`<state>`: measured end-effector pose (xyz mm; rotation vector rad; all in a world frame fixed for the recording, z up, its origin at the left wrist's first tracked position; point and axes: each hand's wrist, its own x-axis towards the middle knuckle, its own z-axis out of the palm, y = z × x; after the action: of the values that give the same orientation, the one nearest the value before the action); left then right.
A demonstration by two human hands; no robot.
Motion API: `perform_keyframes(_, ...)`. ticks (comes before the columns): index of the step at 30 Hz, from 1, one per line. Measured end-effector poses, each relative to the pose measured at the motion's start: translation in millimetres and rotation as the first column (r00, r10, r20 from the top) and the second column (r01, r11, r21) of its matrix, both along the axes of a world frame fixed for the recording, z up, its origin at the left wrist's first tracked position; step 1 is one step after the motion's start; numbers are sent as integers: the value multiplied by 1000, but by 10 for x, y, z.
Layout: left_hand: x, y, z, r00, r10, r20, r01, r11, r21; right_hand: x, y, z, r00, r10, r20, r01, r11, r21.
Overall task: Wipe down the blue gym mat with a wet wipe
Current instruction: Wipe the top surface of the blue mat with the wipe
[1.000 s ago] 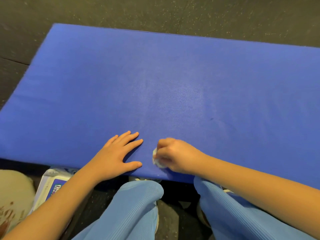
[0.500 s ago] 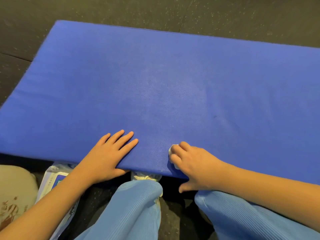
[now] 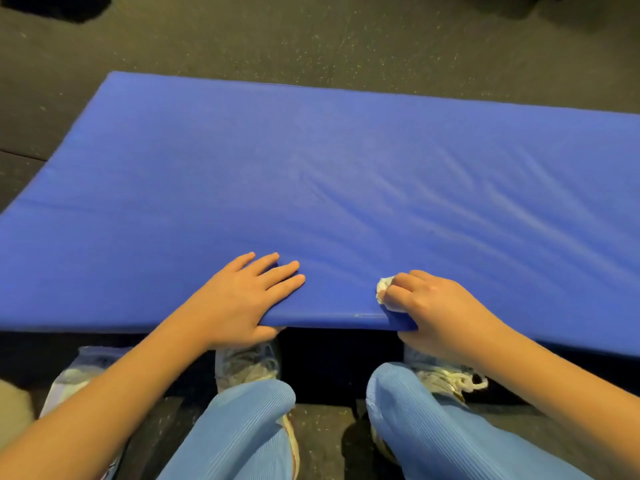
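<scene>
The blue gym mat (image 3: 346, 174) fills most of the view, its near edge raised off the floor above my feet. My left hand (image 3: 242, 296) grips that near edge, fingers spread flat on top and thumb tucked underneath. My right hand (image 3: 436, 310) grips the same edge further right, fingers curled over a crumpled white wet wipe (image 3: 383, 289) that it presses against the mat, thumb under the edge. Only a small part of the wipe shows past the knuckles.
Dark speckled rubber floor (image 3: 311, 36) surrounds the mat. A pack of wipes (image 3: 76, 375) lies on the floor at lower left, partly behind my left forearm. My knees in light blue trousers (image 3: 249, 427) and my shoes (image 3: 249, 365) sit below the mat's edge.
Both hands have moved from lying on the mat's surface to gripping its near edge, and that edge has come up off the floor. The right hand with the wipe has shifted right.
</scene>
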<state>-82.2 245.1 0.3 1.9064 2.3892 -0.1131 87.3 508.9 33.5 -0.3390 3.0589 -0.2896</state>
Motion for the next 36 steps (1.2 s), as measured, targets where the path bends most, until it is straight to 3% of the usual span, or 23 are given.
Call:
perform_keyframes(7, 479, 497, -220, 997, -21, 77, 17, 999, 52, 464, 397, 65, 988, -126, 87, 129, 991, -26)
perform_keyframes(12, 551, 422, -436, 994, -29, 109, 35, 998, -51, 698, 319, -203, 951, -176, 255, 236, 945, -227)
perform_keyframes(18, 491, 413, -416, 996, -47, 77, 52, 997, -59, 400, 300, -456, 932, -334, 140, 359, 899, -251)
perform_keyframes(20, 495, 399, -413, 995, -43, 93, 48, 997, -54, 338, 92, -419, 929, -311, 202, 365, 865, -344)
perform_keyframes(22, 489, 367, -415, 992, -36, 121, 39, 999, -28, 369, -116, -308, 941, -138, 307, 266, 866, -424)
perform_keyframes(24, 435, 320, -435, 983, 17, 182, -17, 1000, -3, 349, -171, -254, 932, -32, 362, 201, 876, -439)
perform_keyframes(25, 381, 293, -445, 974, 71, 213, -70, 997, -15, 285, -130, -263, 925, -58, 377, 230, 873, -430)
perform_keyframes(30, 54, 41, -546, 879, 402, 257, -394, 915, -83, -154, -22, -519, 863, -450, 229, 499, 828, -255)
perform_keyframes(31, 38, -7, -563, 863, 434, 259, -426, 900, -88, -165, -94, -533, 867, -442, 232, 493, 828, -266)
perform_keyframes(33, 80, -53, -583, 846, 462, 265, -459, 885, -77, -66, -282, -503, 940, -226, 256, 313, 870, -381)
perform_keyframes(36, 141, -54, -583, 825, 484, 293, -486, 871, -69, -13, -297, -397, 945, 48, 324, 108, 888, -446)
